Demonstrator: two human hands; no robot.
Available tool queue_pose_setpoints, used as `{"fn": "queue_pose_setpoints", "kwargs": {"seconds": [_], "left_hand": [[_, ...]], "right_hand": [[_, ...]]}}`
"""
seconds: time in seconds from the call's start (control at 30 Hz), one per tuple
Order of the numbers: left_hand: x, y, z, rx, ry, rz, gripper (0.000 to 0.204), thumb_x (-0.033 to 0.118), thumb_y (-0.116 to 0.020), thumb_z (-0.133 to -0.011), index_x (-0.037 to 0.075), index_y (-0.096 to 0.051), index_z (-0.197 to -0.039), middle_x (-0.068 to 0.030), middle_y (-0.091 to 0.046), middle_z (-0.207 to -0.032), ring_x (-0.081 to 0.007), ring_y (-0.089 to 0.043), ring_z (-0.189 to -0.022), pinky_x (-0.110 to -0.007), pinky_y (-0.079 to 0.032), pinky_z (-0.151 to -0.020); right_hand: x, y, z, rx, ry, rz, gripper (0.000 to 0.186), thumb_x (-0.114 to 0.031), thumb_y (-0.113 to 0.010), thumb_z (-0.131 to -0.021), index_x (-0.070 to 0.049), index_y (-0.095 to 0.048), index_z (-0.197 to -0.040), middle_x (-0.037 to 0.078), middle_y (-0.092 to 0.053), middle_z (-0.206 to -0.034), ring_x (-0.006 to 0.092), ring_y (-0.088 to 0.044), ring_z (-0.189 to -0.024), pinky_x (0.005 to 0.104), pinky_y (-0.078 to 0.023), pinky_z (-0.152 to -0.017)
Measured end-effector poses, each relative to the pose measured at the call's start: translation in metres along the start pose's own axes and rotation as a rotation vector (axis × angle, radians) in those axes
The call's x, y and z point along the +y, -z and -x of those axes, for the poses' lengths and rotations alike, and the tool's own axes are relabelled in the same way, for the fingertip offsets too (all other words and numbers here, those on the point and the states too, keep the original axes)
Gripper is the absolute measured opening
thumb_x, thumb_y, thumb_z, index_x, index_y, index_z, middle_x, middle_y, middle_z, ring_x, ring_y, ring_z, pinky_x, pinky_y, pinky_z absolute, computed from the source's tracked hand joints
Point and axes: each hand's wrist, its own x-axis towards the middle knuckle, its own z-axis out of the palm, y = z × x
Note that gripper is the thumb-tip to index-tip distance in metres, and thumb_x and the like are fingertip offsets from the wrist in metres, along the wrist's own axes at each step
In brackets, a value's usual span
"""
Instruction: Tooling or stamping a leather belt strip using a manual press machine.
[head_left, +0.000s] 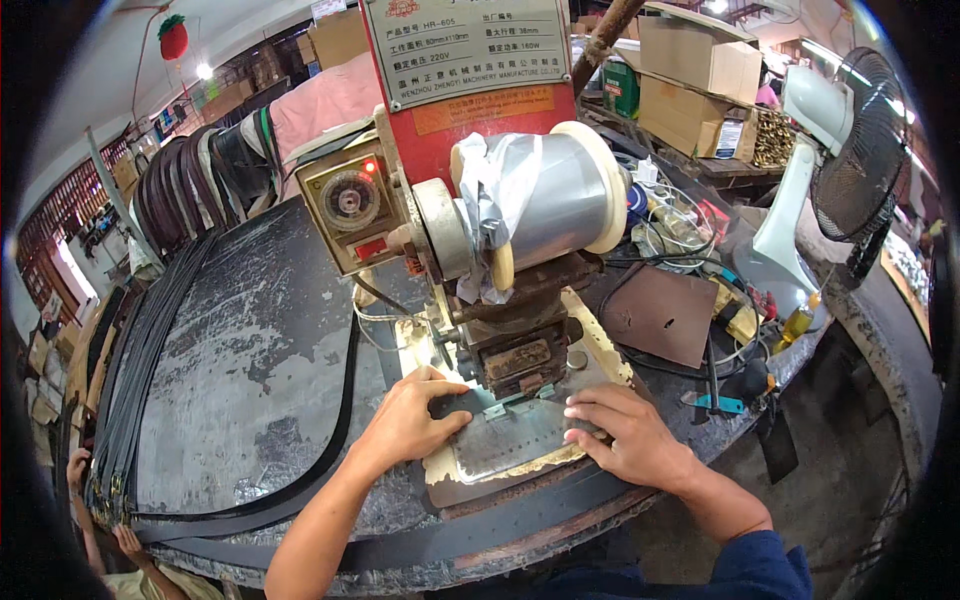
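My left hand [408, 418] rests on the left of the press's metal base plate [510, 445]. Its thumb and fingers bend around a dark strip [448, 403], whose far end I cannot make out. Curled at the plate's right side is my right hand [625, 435]; something dark shows between its thumb and fingers, too hidden to name. Between both hands, the pressing head [515, 360] of the hot-stamping machine stands low over small pale-green guides [518, 402]. A big roll of silver foil [550, 195] is mounted above it. A red light glows on the dial box [350, 205].
Long black straps [165, 340] lie along the table's left, where another person's hands [128, 543] are near their ends. One black strap [335, 430] curves toward me. Right of the machine are a brown sheet [660, 315], cables, a hammer [712, 375] and a fan [855, 150].
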Motion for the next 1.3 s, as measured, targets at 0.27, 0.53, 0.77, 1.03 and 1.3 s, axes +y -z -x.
{"fn": "queue_pose_setpoints", "kwargs": {"seconds": [0.27, 0.53, 0.77, 1.03, 1.3], "left_hand": [[-0.002, -0.002, -0.005, -0.004, -0.048, 0.004, 0.042, 0.024, -0.082, -0.082, 0.0, -0.075, -0.117, -0.0185, -0.067, -0.106, -0.0346, -0.067, -0.103, -0.041, -0.051, -0.093], [-0.011, -0.006, -0.005, 0.019, -0.108, 0.083, 0.041, 0.024, -0.082, -0.082, 0.001, -0.075, -0.115, -0.0182, -0.067, -0.106, -0.0354, -0.067, -0.103, -0.042, -0.051, -0.093], [-0.014, -0.006, -0.005, -0.008, -0.094, 0.094, 0.041, 0.025, -0.082, -0.082, 0.004, -0.076, -0.117, -0.0184, -0.068, -0.114, -0.0365, -0.067, -0.108, -0.042, -0.052, -0.097], [-0.02, -0.005, -0.007, -0.026, -0.126, 0.139, 0.041, 0.027, -0.081, -0.083, 0.003, -0.076, -0.116, -0.0182, -0.068, -0.113, -0.0374, -0.067, -0.106, -0.042, -0.052, -0.096], [-0.021, -0.004, -0.008, -0.012, -0.166, 0.159, 0.041, 0.027, -0.081, -0.083, 0.001, -0.075, -0.115, -0.0191, -0.068, -0.109, -0.0393, -0.067, -0.103, -0.044, -0.053, -0.092]], "right_hand": [[-0.021, -0.005, -0.001, -0.09, 0.072, 0.029, 0.029, -0.023, -0.075, -0.092, -0.003, -0.07, -0.113, 0.012, -0.068, -0.121, 0.032, -0.065, -0.115, 0.0429, -0.052, -0.101], [-0.048, -0.024, -0.011, -0.431, 0.244, 0.097, 0.078, -0.052, -0.063, -0.098, 0.012, -0.049, -0.141, 0.026, -0.046, -0.152, 0.041, -0.042, -0.145, 0.0499, -0.036, -0.118], [-0.049, -0.033, -0.02, -0.5, 0.219, 0.134, 0.089, -0.064, -0.049, -0.1, 0.013, -0.045, -0.144, 0.03, -0.042, -0.155, 0.0412, -0.037, -0.149, 0.0497, -0.03, -0.123], [-0.054, -0.034, -0.02, -0.477, 0.189, 0.138, 0.089, -0.064, -0.057, -0.097, 0.011, -0.046, -0.144, 0.029, -0.042, -0.155, 0.0421, -0.039, -0.147, 0.0517, -0.031, -0.122], [-0.057, -0.034, -0.022, -0.49, 0.161, 0.128, 0.09, -0.062, -0.063, -0.093, 0.01, -0.046, -0.145, 0.03, -0.042, -0.154, 0.0431, -0.04, -0.146, 0.052, -0.033, -0.121]]}}
